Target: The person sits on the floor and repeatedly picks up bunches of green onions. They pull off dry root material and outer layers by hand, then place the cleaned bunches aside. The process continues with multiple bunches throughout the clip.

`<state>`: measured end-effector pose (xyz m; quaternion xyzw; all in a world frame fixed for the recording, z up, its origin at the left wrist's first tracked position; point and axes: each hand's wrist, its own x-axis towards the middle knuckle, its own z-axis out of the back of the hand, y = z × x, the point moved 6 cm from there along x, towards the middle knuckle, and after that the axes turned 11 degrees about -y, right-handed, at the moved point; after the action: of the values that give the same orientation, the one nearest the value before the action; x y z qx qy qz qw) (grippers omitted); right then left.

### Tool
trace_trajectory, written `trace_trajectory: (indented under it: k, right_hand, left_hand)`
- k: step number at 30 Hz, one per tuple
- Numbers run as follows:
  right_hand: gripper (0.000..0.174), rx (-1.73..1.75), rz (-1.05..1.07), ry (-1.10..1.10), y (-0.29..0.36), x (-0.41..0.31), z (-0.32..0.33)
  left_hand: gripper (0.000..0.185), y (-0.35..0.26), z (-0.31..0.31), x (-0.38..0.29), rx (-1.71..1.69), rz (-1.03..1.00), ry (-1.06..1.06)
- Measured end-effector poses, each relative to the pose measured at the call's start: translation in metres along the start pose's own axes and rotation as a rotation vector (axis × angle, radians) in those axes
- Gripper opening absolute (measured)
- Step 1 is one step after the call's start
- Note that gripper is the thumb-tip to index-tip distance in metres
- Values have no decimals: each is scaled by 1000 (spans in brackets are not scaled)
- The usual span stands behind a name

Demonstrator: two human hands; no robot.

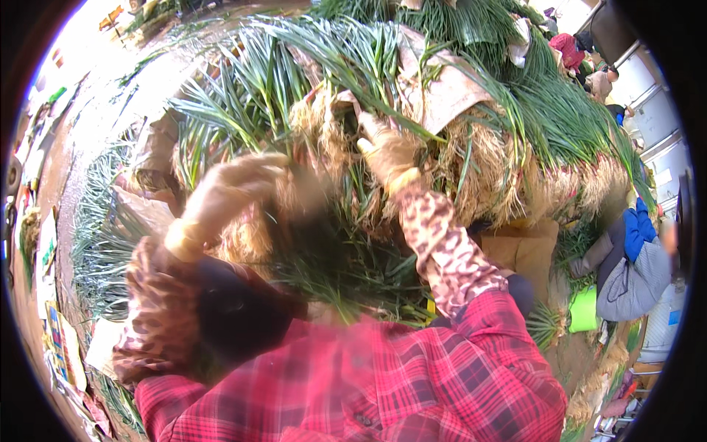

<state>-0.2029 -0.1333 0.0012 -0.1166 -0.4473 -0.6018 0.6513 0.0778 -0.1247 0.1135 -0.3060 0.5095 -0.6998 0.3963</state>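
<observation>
My left hand (235, 179), in a tan glove, is blurred beside the roots at the near side of a heap of green onions (259, 83). Whether its fingers hold anything is not clear. In a matching glove, my right hand (386, 149) reaches into the heap, its fingers against the stalks and a clump of pale, stringy roots (326, 119). Its grip is partly hidden by leaves. A pinkish cloth sheet (442, 83) lies over part of the heap, just beyond my right hand. Loose green leaves (353, 265) lie in the shaded space below my hands.
More green onions (574, 121) stretch along the right, roots towards me. A brown cardboard piece (522, 248) stands by my right arm. Farther right, a person in blue sleeves (638, 229) sits near a lime-green container (584, 309). Onion leaves (99, 237) spread over the ground at left.
</observation>
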Motion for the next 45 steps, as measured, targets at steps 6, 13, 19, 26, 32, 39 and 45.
trace_trajectory:
  k: [6, 13, 19, 26, 32, 39, 45]
  right_hand:
    - [32, -321, -619, 798, -28, 32, -3]
    - [15, 507, -454, -188, -30, 131, 151]
    - [20, -443, 50, -213, 25, 65, 117]
    - [5, -317, 124, 245, 99, -58, 68]
    - [30, 625, -1154, 900, 11, -118, 40]
    - [42, 1596, -969, 418, 102, -12, 14]
    - [23, 1611, -1251, 118, 94, -45, 2]
  left_hand:
    - [33, -13, -73, -16, -299, 97, 179]
    - [29, 3, -115, -10, -518, 293, 168]
    - [28, 18, -130, 12, -645, 207, 44]
    - [25, 72, -161, 44, -1093, 464, -100]
    - [24, 90, -177, 1, -1093, 540, -139]
    - [31, 50, -173, -25, -1588, 335, 455]
    - [36, 79, -174, -17, -1721, 282, 336]
